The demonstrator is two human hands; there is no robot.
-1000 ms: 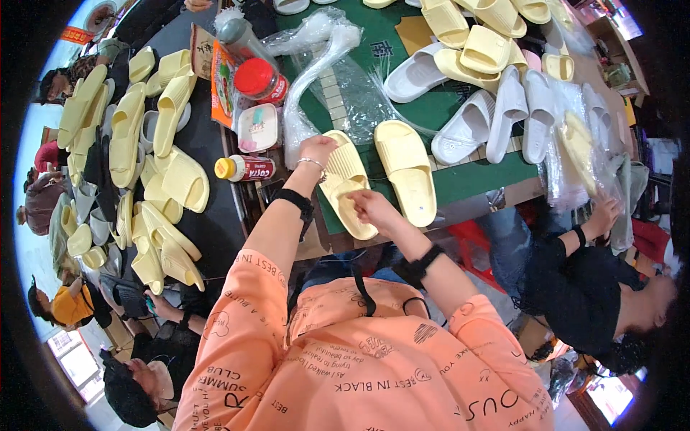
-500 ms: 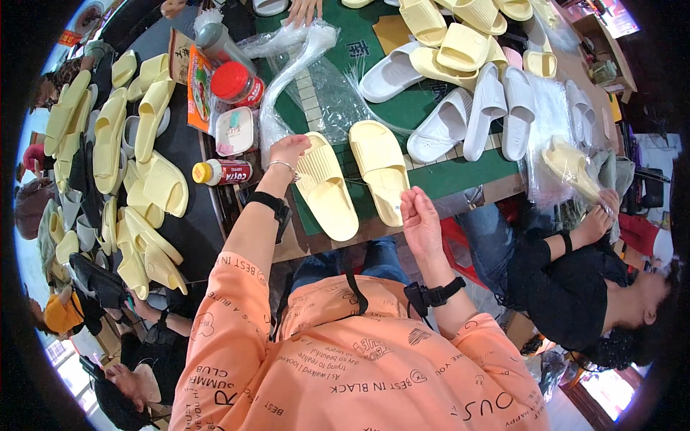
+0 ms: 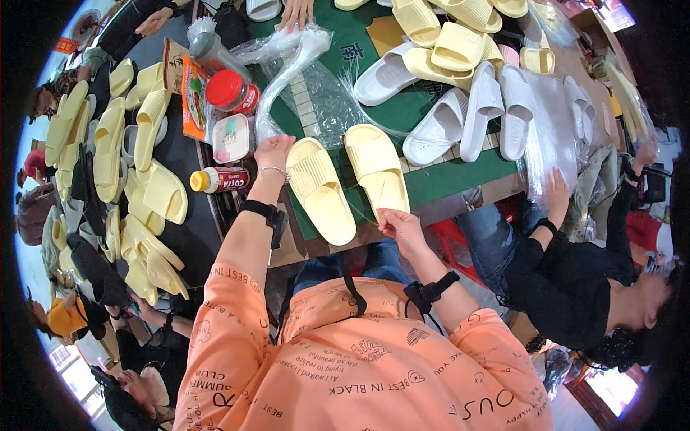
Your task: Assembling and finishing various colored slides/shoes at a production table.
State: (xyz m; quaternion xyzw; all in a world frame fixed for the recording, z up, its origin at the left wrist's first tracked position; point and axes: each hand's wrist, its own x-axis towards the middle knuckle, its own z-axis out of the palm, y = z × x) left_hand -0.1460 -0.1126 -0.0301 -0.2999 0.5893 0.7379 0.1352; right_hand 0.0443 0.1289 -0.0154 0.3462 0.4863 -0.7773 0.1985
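Two pale yellow slide slippers lie side by side before me, toes pointing away. My left hand point(image 3: 275, 152) is closed at the outer side of the left slipper point(image 3: 321, 192), by its strap; what its fingers hold, if anything, is hidden. At the heel of the right slipper point(image 3: 376, 172), my right hand point(image 3: 402, 231) is closed in a pinch. A faint thin strand shows near those fingertips, too fine to name. Beyond the slippers, a clear plastic bag point(image 3: 314, 108) lies on the green mat point(image 3: 460, 188).
At the left stand a red-lidded jar point(image 3: 231, 92), a white tub point(image 3: 233, 136) and a yellow-capped bottle point(image 3: 219, 179). Yellow slides point(image 3: 164, 190) pile up farther left. Grey slides point(image 3: 436, 128) and more yellow ones lie at the right. A co-worker point(image 3: 575, 266) sits at the right, handling plastic bags point(image 3: 550, 147).
My right hand has moved left to the right slipper's heel and closed into a pinch. My left hand has shifted slightly left. The co-worker at the right has raised a bagged slipper outward.
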